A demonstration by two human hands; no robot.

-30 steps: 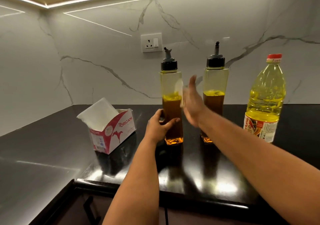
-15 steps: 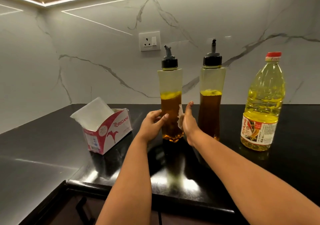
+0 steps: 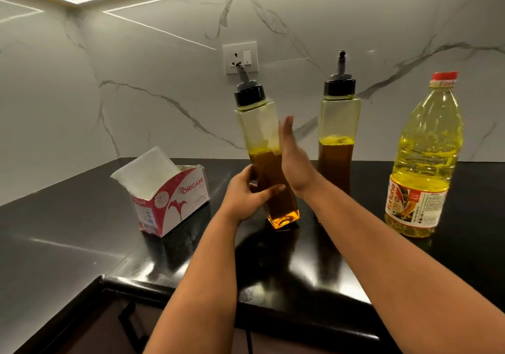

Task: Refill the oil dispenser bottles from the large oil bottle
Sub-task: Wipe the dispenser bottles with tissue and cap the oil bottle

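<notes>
the left hand (image 3: 247, 194) has its grip curled round the lower part of the left dispenser bottle (image 3: 266, 157), thumb across the near face, and the bottle leans with its black cap and spout tipped to the left while its base stays close to the black surface (image 3: 82, 225); whether the base touches all round cannot be told. the right hand (image 3: 293, 166) lies against the bottle's right side with fingers straight and together, pointing up, grip flat and curled round nothing. dark amber oil fills roughly the lower half of this bottle. the second dispenser bottle (image 3: 338, 135) stands upright just behind the right wrist, filled to about the same level. the large oil bottle (image 3: 426, 159), red-capped and holding yellow oil, stands upright further right, apart from both. a red and white tissue box (image 3: 169, 200) sits to the left, near the left hand.
</notes>
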